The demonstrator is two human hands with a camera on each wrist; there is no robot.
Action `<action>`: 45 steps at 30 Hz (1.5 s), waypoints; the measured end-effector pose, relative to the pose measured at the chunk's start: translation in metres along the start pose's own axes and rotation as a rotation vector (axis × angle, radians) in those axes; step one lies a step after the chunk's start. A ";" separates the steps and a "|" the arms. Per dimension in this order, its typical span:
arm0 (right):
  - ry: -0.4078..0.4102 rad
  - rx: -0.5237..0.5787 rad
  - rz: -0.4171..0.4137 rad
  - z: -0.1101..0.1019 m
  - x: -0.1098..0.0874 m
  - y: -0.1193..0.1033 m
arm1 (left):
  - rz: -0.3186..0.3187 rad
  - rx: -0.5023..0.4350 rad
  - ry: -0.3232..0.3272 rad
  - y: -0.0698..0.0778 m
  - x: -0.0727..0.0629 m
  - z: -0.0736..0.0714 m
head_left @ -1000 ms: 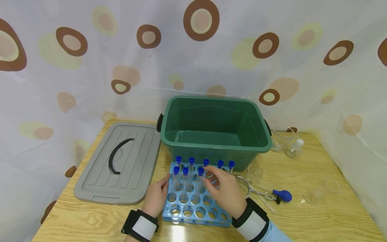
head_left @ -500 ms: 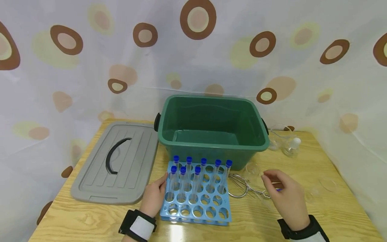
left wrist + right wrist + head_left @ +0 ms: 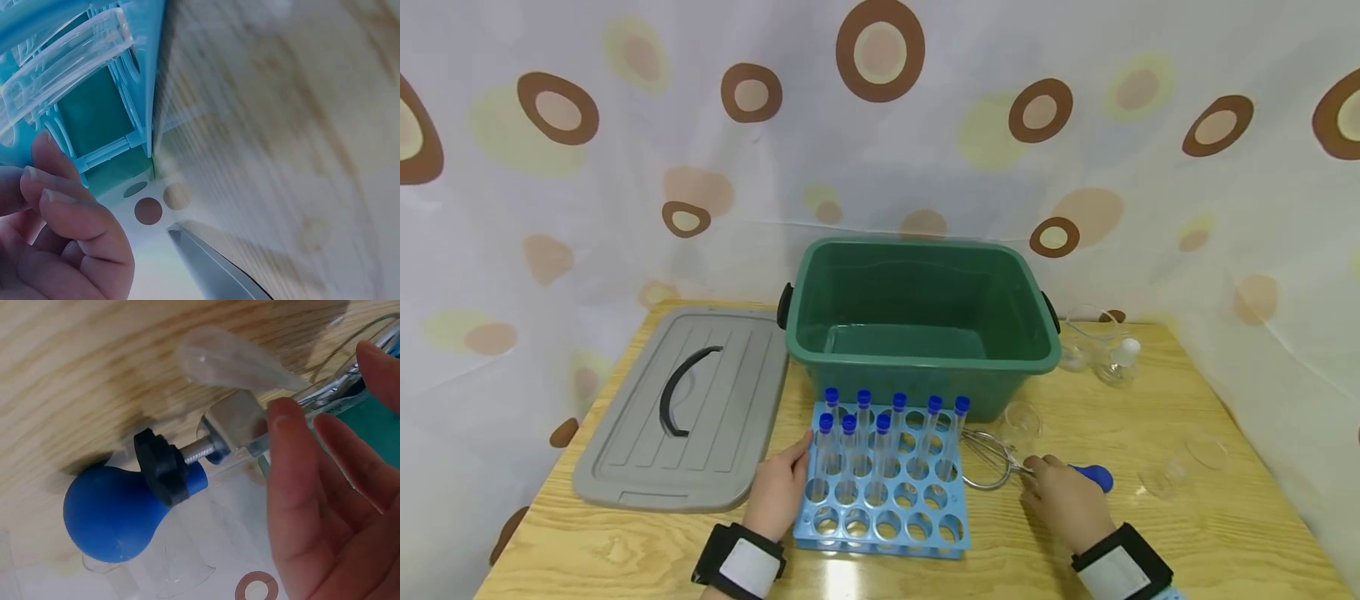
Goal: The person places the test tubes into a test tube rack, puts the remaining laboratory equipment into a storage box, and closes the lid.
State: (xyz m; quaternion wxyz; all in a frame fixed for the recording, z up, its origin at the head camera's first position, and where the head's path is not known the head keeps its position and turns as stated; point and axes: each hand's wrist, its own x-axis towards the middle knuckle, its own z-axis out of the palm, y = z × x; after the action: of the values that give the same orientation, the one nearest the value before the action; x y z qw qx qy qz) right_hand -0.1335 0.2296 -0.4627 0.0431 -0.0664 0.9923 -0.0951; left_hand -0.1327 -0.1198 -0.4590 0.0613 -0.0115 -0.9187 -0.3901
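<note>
My left hand (image 3: 777,493) holds the left edge of a light-blue test tube rack (image 3: 842,544), its fingers curled beside the rack wall in the left wrist view. Several clear test tubes (image 3: 847,458) with blue caps stand in the rack's back rows. To the right, my right hand (image 3: 1067,504) is low over a cluster of labware, thumb and fingers apart around a thin glass tube. Close by its fingertips are a metal clamp (image 3: 234,422) with a black knob (image 3: 164,465), a blue rubber bulb (image 3: 109,515) and a clear plastic dropper (image 3: 228,359).
Behind the rack stands a deep green bin (image 3: 917,364). Its grey lid (image 3: 640,433) with a black handle lies at left. Metal rings (image 3: 988,467) lie right of the rack. Clear glassware (image 3: 1165,479) and a white-topped glass bottle (image 3: 1116,371) are farther right.
My right hand has left the test tubes, moved right, then come down onto the clamp and dropper cluster. My left hand has stayed on the rack. The whole head view has shifted slightly.
</note>
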 end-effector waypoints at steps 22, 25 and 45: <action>0.051 -0.077 0.057 0.007 0.009 0.007 | -0.027 0.005 -0.011 -0.002 0.000 0.004; 0.027 -0.044 0.075 0.005 0.008 0.012 | -0.024 0.002 -0.009 -0.002 0.000 0.004; -0.012 0.043 0.226 -0.004 0.011 0.054 | -0.041 -0.002 -0.012 -0.006 0.002 0.004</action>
State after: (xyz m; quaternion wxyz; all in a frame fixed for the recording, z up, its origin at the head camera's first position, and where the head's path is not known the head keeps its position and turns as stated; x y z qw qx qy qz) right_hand -0.1514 0.2808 -0.4705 0.0607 0.0464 0.9909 -0.1104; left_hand -0.1359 -0.1209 -0.4659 0.0476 0.0048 -0.9186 -0.3922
